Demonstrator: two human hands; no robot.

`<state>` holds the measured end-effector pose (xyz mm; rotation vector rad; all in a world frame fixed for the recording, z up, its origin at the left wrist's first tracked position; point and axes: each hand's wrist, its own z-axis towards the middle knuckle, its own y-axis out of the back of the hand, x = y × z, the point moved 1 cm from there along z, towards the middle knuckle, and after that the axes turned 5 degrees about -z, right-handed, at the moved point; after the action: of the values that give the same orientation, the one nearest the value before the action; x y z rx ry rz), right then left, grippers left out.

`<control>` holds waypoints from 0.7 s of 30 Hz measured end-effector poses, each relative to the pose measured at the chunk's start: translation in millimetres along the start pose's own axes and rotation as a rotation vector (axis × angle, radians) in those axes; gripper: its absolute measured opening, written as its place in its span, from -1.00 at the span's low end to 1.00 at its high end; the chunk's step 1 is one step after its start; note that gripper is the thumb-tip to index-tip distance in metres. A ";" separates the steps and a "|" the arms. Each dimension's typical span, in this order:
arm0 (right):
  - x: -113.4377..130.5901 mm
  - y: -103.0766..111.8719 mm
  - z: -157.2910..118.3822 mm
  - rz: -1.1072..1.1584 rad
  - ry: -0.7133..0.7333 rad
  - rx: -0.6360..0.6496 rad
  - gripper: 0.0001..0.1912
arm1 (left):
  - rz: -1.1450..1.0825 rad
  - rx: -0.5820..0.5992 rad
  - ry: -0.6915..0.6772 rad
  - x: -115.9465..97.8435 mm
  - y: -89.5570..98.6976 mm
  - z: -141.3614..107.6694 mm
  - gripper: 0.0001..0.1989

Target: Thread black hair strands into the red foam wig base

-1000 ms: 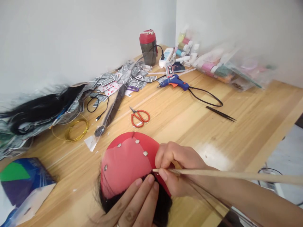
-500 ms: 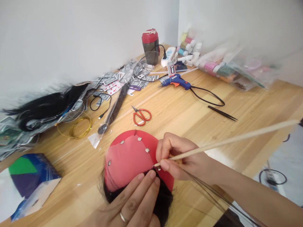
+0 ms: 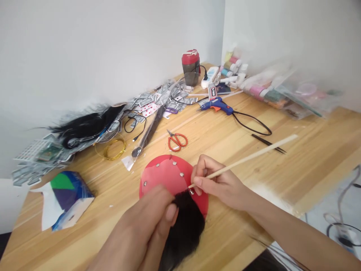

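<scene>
- We see the right hand (image 3: 222,184), its fingers (image 3: 198,181) clenched around a slim pale wooden stick (image 3: 242,162), the tip at the edge of the hair.
- The left hand (image 3: 138,222) presses its fingers (image 3: 170,212) onto a tuft of black hair (image 3: 184,222); whether they grip it, we cannot tell.
- The hair lies across a red dome-shaped wig form (image 3: 163,173), studded with metal tacks, on a light wooden bench (image 3: 318,162).
- Red-handled steel scissors (image 3: 177,141) lie beyond it.

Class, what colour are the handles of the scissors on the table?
The scissors handles are orange-red, best seen in the head view.
</scene>
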<state>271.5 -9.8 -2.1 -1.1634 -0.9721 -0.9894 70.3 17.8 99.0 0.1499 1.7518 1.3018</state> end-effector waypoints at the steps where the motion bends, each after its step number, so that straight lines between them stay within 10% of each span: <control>1: 0.2 0.0 0.6 -0.003 0.000 -0.005 -0.61 | -0.009 0.032 0.017 -3.9 0.0 6.7 -0.62; 21: -1.2 -1.6 6.8 0.029 -0.001 -0.027 -0.55 | 0.633 0.430 0.273 -25.6 -12.8 41.1 -0.60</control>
<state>269.0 -3.2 -2.0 -1.1974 -0.9429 -0.9807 119.6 26.2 103.0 0.8632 2.3143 1.3960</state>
